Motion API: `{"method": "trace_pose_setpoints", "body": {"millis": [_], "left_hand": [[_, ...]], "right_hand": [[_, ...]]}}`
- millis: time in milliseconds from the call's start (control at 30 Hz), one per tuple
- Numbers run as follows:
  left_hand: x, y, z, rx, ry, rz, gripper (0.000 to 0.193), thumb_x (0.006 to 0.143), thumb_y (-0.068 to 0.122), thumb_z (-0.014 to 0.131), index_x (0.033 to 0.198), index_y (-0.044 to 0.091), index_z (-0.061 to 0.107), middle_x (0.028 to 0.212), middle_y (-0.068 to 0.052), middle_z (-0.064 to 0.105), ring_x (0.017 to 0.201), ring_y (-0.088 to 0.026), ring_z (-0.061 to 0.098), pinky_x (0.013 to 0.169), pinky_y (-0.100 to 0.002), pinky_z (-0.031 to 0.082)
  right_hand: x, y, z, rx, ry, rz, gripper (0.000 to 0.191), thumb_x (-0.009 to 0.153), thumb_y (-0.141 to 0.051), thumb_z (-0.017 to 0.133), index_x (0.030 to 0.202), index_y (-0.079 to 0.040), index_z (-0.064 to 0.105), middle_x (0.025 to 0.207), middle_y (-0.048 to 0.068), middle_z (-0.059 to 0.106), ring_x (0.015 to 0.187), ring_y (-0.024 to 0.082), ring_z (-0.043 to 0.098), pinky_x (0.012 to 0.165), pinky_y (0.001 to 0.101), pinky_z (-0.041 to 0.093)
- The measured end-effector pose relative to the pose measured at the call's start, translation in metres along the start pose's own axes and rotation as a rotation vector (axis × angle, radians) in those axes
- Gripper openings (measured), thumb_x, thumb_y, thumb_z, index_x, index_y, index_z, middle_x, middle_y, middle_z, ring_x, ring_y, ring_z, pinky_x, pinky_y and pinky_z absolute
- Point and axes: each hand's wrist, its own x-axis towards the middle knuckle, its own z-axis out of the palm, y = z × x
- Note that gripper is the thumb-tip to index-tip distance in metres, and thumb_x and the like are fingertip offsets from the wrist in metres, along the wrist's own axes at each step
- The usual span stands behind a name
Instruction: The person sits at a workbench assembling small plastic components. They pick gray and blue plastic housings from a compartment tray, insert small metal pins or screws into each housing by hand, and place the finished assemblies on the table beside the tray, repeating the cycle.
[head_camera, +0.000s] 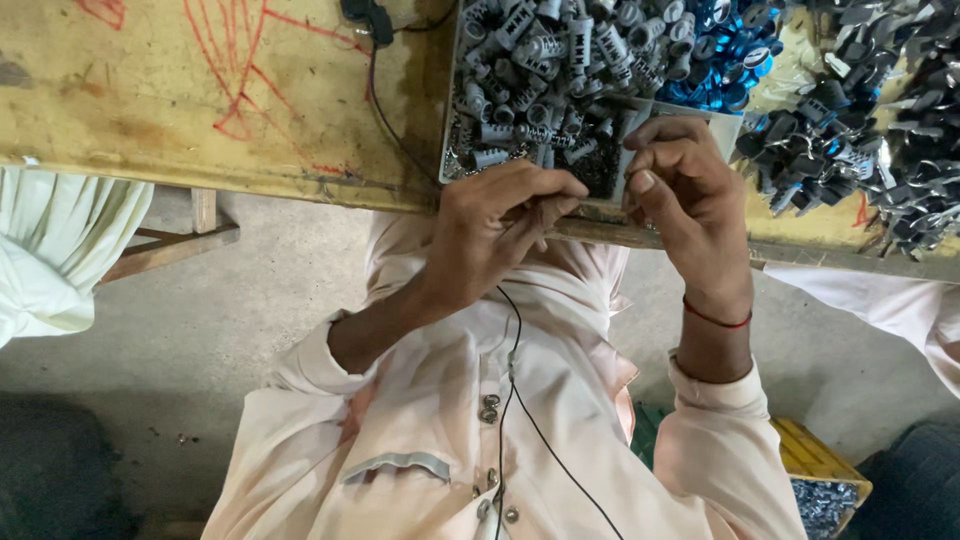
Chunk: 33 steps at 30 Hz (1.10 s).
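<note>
Nearest is the person's pale shirt (560, 430), with a thin black cord (520, 400) running down its front. Low on the right, a yellow crate (815, 460) on the floor holds small grey metal bits.

Just past the chest, both hands meet at the near edge of the desk (200, 110). The left hand (490, 230) has its grip closed, thumb pressed against curled fingertips. Whatever it pinches is too small and hidden to name. The right hand (690, 195), with a red thread (715, 318) around its wrist, is also closed, fingers bent in onto the thumb, and its contents cannot be made out. The two hands sit close together but apart.

Directly beyond them, touching the fingertips' line, a shallow tray (448, 150) lies on the desk, heaped with grey ribbed plastic sleeves (540, 90). Farther right in it sit blue rings (725, 55). On the right of the desk, a loose pile of dark metal clips (860, 130) spreads out. To the far left, red scribbles (240, 70) mark the yellow top, and a black cable (385, 110) crosses it.
</note>
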Motion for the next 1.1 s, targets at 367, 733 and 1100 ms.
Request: {"method": "trace_pose_setpoints", "body": {"millis": [367, 733, 1100], "left_hand": [[0.013, -0.003, 0.019, -0.214, 0.06, -0.054, 0.018, 0.101, 0.003, 0.071, 0.118, 0.003, 0.073, 0.104, -0.005, 0.076, 0.089, -0.007, 0.075, 0.077, -0.023, 0.063], [0.025, -0.01, 0.017, -0.268, -0.083, 0.006, 0.016, 0.105, 0.006, 0.07, 0.12, 0.005, 0.075, 0.104, -0.006, 0.076, 0.088, -0.009, 0.073, 0.073, -0.023, 0.065], [0.029, -0.009, 0.0, -0.113, -0.177, 0.055, 0.013, 0.105, 0.001, 0.068, 0.117, 0.002, 0.072, 0.102, -0.005, 0.074, 0.084, -0.009, 0.073, 0.074, -0.024, 0.062]], "right_hand": [[-0.007, -0.002, 0.0, 0.018, -0.074, -0.003, 0.007, 0.111, -0.003, 0.058, 0.109, 0.003, 0.062, 0.131, 0.009, 0.053, 0.088, 0.007, 0.06, 0.078, 0.021, 0.052], [-0.004, 0.008, -0.012, -0.009, -0.148, 0.007, 0.008, 0.108, -0.001, 0.06, 0.114, 0.003, 0.064, 0.124, 0.008, 0.054, 0.093, 0.008, 0.06, 0.077, 0.0216, 0.052], [0.001, -0.001, -0.008, -0.203, -0.151, -0.022, 0.008, 0.108, 0.001, 0.06, 0.114, 0.003, 0.064, 0.124, 0.008, 0.056, 0.099, 0.009, 0.063, 0.083, 0.0226, 0.056]]}}
